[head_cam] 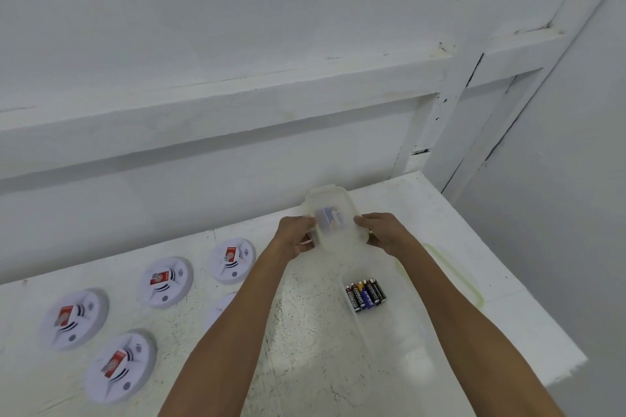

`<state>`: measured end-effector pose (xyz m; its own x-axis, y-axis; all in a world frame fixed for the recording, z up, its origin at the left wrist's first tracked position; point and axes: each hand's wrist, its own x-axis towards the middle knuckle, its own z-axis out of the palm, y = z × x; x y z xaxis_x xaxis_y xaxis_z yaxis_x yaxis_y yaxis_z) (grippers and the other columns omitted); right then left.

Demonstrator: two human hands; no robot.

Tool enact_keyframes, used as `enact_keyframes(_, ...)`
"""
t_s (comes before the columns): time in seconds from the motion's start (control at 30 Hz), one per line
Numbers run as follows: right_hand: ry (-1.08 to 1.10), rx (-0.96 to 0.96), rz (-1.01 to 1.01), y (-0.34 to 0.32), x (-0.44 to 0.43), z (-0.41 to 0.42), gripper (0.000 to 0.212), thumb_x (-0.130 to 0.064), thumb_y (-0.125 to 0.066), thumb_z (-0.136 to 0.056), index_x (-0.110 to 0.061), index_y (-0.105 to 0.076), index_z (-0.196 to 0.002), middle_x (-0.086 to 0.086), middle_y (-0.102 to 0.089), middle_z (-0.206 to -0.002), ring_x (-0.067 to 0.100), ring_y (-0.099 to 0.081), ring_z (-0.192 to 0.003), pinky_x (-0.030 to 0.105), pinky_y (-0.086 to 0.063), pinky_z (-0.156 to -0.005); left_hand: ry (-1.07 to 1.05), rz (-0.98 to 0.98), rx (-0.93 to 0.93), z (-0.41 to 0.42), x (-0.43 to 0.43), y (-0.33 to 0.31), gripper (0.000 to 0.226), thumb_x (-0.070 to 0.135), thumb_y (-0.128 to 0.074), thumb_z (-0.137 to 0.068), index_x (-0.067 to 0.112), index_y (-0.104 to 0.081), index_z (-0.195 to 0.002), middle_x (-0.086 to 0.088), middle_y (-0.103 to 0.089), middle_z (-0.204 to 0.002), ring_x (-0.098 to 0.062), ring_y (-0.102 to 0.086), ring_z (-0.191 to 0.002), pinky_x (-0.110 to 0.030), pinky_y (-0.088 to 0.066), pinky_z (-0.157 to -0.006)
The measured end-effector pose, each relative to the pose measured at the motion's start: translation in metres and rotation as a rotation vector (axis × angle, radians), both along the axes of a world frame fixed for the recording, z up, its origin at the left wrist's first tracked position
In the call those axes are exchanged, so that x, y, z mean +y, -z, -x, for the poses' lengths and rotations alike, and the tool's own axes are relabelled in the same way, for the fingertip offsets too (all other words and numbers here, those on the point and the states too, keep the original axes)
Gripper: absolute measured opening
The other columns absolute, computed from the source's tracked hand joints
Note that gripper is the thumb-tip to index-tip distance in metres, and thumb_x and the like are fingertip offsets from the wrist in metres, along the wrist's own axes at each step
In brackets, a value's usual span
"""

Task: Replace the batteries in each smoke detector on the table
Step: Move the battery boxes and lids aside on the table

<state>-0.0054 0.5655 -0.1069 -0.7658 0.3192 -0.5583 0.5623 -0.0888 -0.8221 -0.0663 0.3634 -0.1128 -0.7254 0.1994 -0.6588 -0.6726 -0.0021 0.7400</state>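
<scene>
— How much room do I have?
— The white table (305,349) ends at the back wall and at a bare right edge, with open surface between my forearms. 4 smoke detectors (165,282) lie left, well apart, and a 5th is half hidden.
— And at right?
— An open tub (389,345), then a clear lidded box (338,240) near the far edge. My left hand (294,237) and right hand (382,232) curl their fingers around its sides. Batteries (365,295) lie in the tub.

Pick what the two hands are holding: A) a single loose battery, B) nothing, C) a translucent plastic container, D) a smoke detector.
C: the left hand and the right hand grip opposite sides of the translucent plastic container.
</scene>
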Motion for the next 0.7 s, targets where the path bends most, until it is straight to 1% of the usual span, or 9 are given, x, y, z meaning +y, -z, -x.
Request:
enact_keyframes(0.1, 0.042, 0.002, -0.054, 0.007, 0.001, 0.001, 0.046, -0.022, -0.077, -0.088, 0.0, -0.062, -0.125, 0.017, -0.069, -0.114, 0.027, -0.069, -0.099, 0.036, -0.061, -0.077, 0.005, 0.036, 0.056, 0.003, 0.003, 0.004, 0.004, 0.002, -0.067, -0.095, 0.003, -0.064, -0.093, -0.012, -0.063, -0.088, -0.023, -0.062, -0.072, -0.036, -0.056, -0.064)
enact_keyframes(0.2, 0.062, 0.033, -0.189, 0.011, -0.003, -0.002, 0.048, -0.03, -0.08, -0.084, -0.007, -0.064, -0.123, 0.014, -0.067, -0.116, 0.028, -0.068, -0.1, 0.041, -0.061, -0.084, -0.003, 0.256, 0.226, 0.006, 0.006, 0.013, 0.034, 0.013, -0.08, -0.086, 0.007, -0.061, -0.113, -0.014, -0.064, -0.106, -0.028, -0.065, -0.089, -0.045, -0.062, -0.077)
enact_keyframes(0.27, 0.0, 0.08, -0.424, 0.007, -0.008, -0.003, 0.045, -0.032, -0.076, -0.087, -0.005, -0.066, -0.122, 0.011, -0.066, -0.116, 0.027, -0.066, -0.099, 0.043, -0.058, -0.09, 0.001, 0.432, 0.395, 0.006, 0.009, 0.018, 0.02, 0.018, -0.083, -0.077, 0.014, -0.069, -0.091, -0.013, -0.068, -0.095, -0.03, -0.066, -0.084, -0.052, -0.061, -0.085)
enact_keyframes(0.33, -0.114, 0.096, -0.63, 0.002, -0.015, -0.003, 0.04, -0.03, -0.067, -0.094, 0.003, -0.07, -0.115, 0.016, -0.071, -0.114, 0.031, -0.066, -0.104, 0.041, -0.053, -0.095, 0.007, 0.478, 0.454, 0.006, 0.011, 0.021, 0.022, 0.016, -0.079, -0.071, 0.021, -0.06, -0.06, -0.016, -0.067, -0.074, -0.033, -0.067, -0.068, -0.058, -0.061, -0.078)
enact_keyframes(0.4, -0.16, 0.067, -0.663, -0.003, -0.016, 0.0, 0.04, -0.028, -0.063, -0.096, 0.009, -0.069, -0.109, 0.023, -0.072, -0.108, 0.036, -0.067, -0.101, 0.041, -0.052, -0.091, 0.005, 0.491, 0.429, 0.008, 0.011, 0.017, 0.023, 0.008, -0.078, -0.072, 0.013, -0.062, -0.055, -0.022, -0.071, -0.072, -0.04, -0.073, -0.07, -0.056, -0.063, -0.072)
enact_keyframes(0.47, -0.13, -0.007, -0.537, -0.007, -0.008, 0.005, 0.037, -0.028, -0.069, -0.092, 0.003, -0.069, -0.112, 0.018, -0.071, -0.109, 0.033, -0.066, -0.099, 0.039, -0.056, -0.085, 0.018, 0.438, 0.335, 0.013, 0.011, 0.012, 0.019, 0.0, -0.078, -0.076, 0.006, -0.066, -0.063, -0.022, -0.073, -0.078, -0.038, -0.075, -0.076, -0.052, -0.064, -0.07)
enact_keyframes(0.53, -0.101, -0.071, -0.403, -0.01, -0.003, 0.009, 0.036, -0.028, -0.074, -0.089, -0.006, -0.07, -0.117, 0.011, -0.068, -0.114, 0.026, -0.064, -0.1, 0.035, -0.057, -0.082, 0.011, 0.337, 0.217, 0.02, 0.012, 0.006, 0.01, -0.005, -0.078, -0.078, -0.003, -0.07, -0.084, -0.023, -0.073, -0.092, -0.035, -0.074, -0.079, -0.047, -0.065, -0.065)
enact_keyframes(0.6, -0.097, -0.085, -0.385, -0.006, -0.001, 0.013, 0.035, -0.027, -0.075, -0.088, -0.007, -0.071, -0.115, 0.012, -0.069, -0.117, 0.027, -0.065, -0.105, 0.038, -0.057, -0.092, 0.043, 0.264, 0.152, 0.027, 0.011, 0.003, 0.023, -0.009, -0.075, -0.081, -0.009, -0.066, -0.102, -0.027, -0.07, -0.107, -0.032, -0.072, -0.082, -0.041, -0.064, -0.061)
enact_keyframes(0.7, -0.136, -0.006, -0.484, -0.003, -0.003, 0.007, 0.04, -0.032, -0.072, -0.09, -0.01, -0.068, -0.123, 0.01, -0.07, -0.118, 0.025, -0.064, -0.109, 0.039, -0.054, -0.097, 0.187, 0.211, 0.128, 0.033, 0.008, -0.005, 0.04, -0.013, -0.067, -0.088, -0.003, -0.057, -0.126, -0.028, -0.067, -0.118, -0.032, -0.07, -0.086, -0.041, -0.062, -0.069)
